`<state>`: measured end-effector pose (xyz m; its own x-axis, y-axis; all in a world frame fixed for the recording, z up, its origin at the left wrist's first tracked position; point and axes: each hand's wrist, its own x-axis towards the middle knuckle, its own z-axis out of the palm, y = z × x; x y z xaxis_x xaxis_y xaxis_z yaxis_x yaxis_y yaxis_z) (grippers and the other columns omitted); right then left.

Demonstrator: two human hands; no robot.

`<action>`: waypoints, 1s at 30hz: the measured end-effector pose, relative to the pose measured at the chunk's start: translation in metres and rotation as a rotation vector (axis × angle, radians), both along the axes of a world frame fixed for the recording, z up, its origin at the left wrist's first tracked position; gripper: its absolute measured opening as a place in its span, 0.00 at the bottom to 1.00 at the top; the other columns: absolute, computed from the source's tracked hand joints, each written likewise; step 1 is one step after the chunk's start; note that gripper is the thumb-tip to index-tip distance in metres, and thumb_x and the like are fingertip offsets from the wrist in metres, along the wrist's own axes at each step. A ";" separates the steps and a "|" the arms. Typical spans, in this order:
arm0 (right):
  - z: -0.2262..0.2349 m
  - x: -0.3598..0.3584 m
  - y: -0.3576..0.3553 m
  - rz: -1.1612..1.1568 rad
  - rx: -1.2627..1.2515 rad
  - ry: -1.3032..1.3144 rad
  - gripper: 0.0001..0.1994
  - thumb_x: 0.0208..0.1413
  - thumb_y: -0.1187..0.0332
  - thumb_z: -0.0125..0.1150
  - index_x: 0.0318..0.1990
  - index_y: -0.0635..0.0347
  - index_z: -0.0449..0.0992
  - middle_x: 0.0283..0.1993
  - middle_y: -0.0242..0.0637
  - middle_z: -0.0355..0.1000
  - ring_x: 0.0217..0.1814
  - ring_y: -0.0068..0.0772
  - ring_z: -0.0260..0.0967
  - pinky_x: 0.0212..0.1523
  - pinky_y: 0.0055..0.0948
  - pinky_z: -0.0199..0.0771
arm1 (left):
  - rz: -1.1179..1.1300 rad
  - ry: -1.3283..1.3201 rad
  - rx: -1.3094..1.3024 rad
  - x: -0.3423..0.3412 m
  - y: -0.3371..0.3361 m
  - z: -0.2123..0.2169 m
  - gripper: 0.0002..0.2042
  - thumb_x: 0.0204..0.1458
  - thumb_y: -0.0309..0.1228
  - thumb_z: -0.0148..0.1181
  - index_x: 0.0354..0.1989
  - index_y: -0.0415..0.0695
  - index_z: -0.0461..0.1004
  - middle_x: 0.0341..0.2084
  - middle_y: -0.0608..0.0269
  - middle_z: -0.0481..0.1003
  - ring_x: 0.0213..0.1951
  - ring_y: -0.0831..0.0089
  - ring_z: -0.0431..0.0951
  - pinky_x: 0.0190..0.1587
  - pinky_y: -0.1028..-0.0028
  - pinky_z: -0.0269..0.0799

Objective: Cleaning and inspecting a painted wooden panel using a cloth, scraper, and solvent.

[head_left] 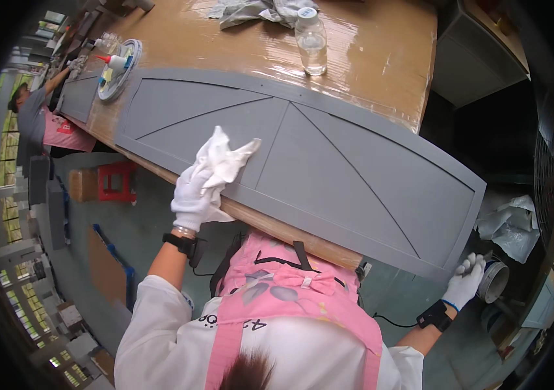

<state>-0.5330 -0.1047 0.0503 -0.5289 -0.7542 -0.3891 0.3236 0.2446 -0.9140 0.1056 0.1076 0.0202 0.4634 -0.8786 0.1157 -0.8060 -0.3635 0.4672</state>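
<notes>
A long grey panel (329,175) with raised framing and diagonal grooves lies across the table in front of me. My left hand (192,195), in a white glove, grips a crumpled white cloth (225,156) over the panel's near edge, left of its middle. At the panel's near right corner is my right hand (465,281), gloved in white with greyish fingertips. Its fingers are apart and hold nothing I can see; whether it touches the corner I cannot tell.
The wrapped brown table (381,45) carries a clear bottle (311,45), grey rags (257,12) and a round tray (127,71) with a red-tipped bottle. A co-worker (36,120) stands at the far left. A red stool (116,182) and, at right, a bucket (495,281) are on the floor.
</notes>
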 end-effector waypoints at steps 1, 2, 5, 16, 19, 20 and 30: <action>0.010 0.027 -0.011 0.238 0.000 -0.151 0.09 0.65 0.70 0.46 0.50 0.55 0.69 0.29 0.24 0.64 0.22 0.12 0.55 0.19 0.11 0.56 | 0.066 -0.063 -0.017 0.025 0.013 0.004 0.17 0.46 0.26 0.64 0.48 0.47 0.78 0.48 0.54 0.74 0.50 0.53 0.74 0.53 0.63 0.72; 0.023 0.085 -0.018 0.329 0.031 -0.059 0.11 0.65 0.71 0.46 0.52 0.58 0.69 0.31 0.25 0.66 0.22 0.11 0.55 0.19 0.11 0.54 | 0.111 -0.161 -0.017 0.036 0.019 0.017 0.17 0.49 0.26 0.63 0.49 0.46 0.78 0.48 0.54 0.73 0.51 0.55 0.73 0.54 0.63 0.71; 0.051 0.243 -0.026 0.835 0.092 0.093 0.15 0.64 0.70 0.47 0.56 0.64 0.69 0.31 0.30 0.72 0.23 0.11 0.59 0.22 0.13 0.58 | 0.271 0.114 -0.057 0.068 0.030 0.040 0.16 0.50 0.24 0.60 0.50 0.44 0.77 0.46 0.56 0.74 0.51 0.60 0.74 0.55 0.68 0.69; 0.024 0.628 -0.129 0.820 0.206 -0.599 0.12 0.67 0.66 0.48 0.50 0.67 0.66 0.45 0.45 0.72 0.42 0.35 0.74 0.45 0.33 0.81 | 0.094 0.813 0.089 0.188 -0.004 0.134 0.20 0.49 0.22 0.56 0.53 0.36 0.72 0.45 0.62 0.74 0.49 0.71 0.74 0.53 0.74 0.69; 0.033 0.643 -0.102 0.930 0.287 -0.423 0.16 0.68 0.64 0.49 0.53 0.71 0.64 0.52 0.53 0.69 0.50 0.42 0.73 0.49 0.36 0.80 | 0.137 0.990 0.025 0.217 -0.011 0.133 0.22 0.52 0.22 0.54 0.58 0.37 0.68 0.49 0.60 0.73 0.49 0.73 0.74 0.53 0.73 0.70; 0.019 0.634 -0.093 1.086 0.231 -0.385 0.24 0.68 0.59 0.50 0.61 0.70 0.60 0.59 0.56 0.64 0.59 0.47 0.68 0.54 0.41 0.77 | 0.134 1.076 0.000 0.225 -0.022 0.134 0.23 0.53 0.22 0.55 0.60 0.37 0.67 0.50 0.59 0.73 0.49 0.74 0.74 0.53 0.73 0.70; 0.058 0.570 -0.022 1.056 -0.045 -0.663 0.30 0.56 0.75 0.57 0.67 0.64 0.58 0.60 0.47 0.67 0.60 0.37 0.69 0.59 0.32 0.71 | -0.851 0.858 0.238 0.149 -0.190 0.151 0.25 0.57 0.35 0.62 0.61 0.38 0.66 0.51 0.52 0.76 0.52 0.68 0.76 0.54 0.68 0.72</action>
